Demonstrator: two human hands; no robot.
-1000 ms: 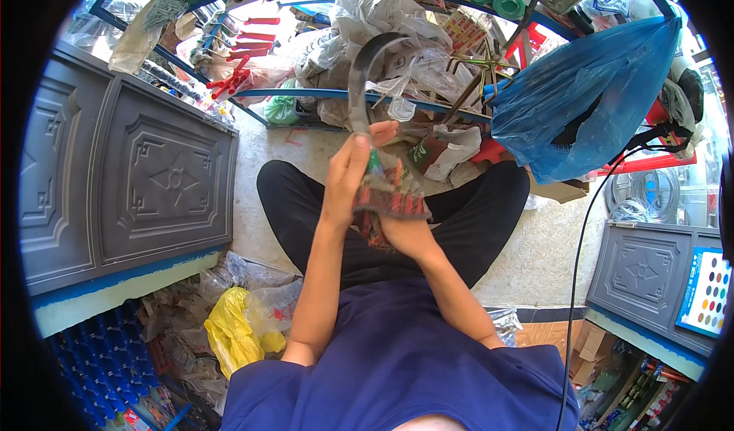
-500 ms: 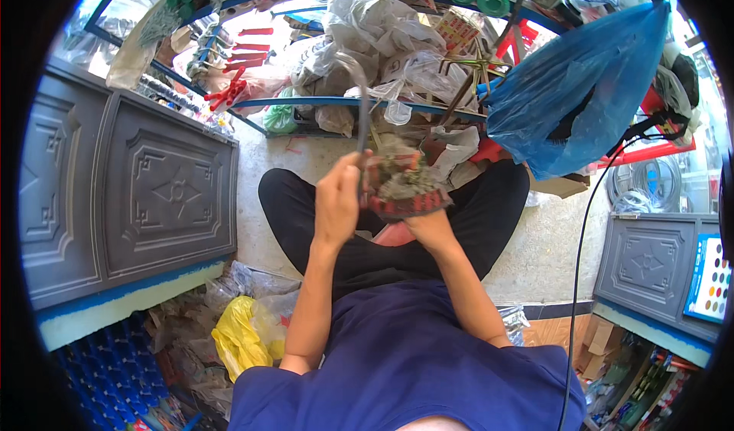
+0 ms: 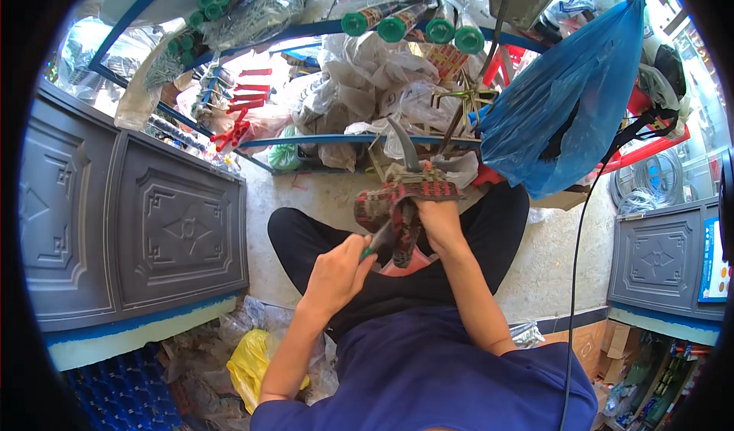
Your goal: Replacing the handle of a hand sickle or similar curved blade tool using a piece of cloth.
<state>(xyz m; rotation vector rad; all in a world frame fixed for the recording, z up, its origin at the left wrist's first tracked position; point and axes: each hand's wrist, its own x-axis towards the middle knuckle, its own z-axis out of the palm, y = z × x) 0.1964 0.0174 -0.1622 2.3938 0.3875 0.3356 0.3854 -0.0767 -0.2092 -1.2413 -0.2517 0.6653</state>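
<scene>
Head view: the left hand [image 3: 334, 274] is clenching the green handle [image 3: 370, 252] of a sickle [image 3: 410, 154], its blade slanting forward-right through patterned cloth [image 3: 376, 205] that is covering most of the right hand [image 3: 439, 221], whose grip I cannot tell.

Bright | washed-out glare upper left | edges bowed | corners black

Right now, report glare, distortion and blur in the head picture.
Head view: washed-out glare around the red handles; same head view: the upper blue shelf edge bows; head view again: left hand fairly clear, no heavy motion smear.
</scene>
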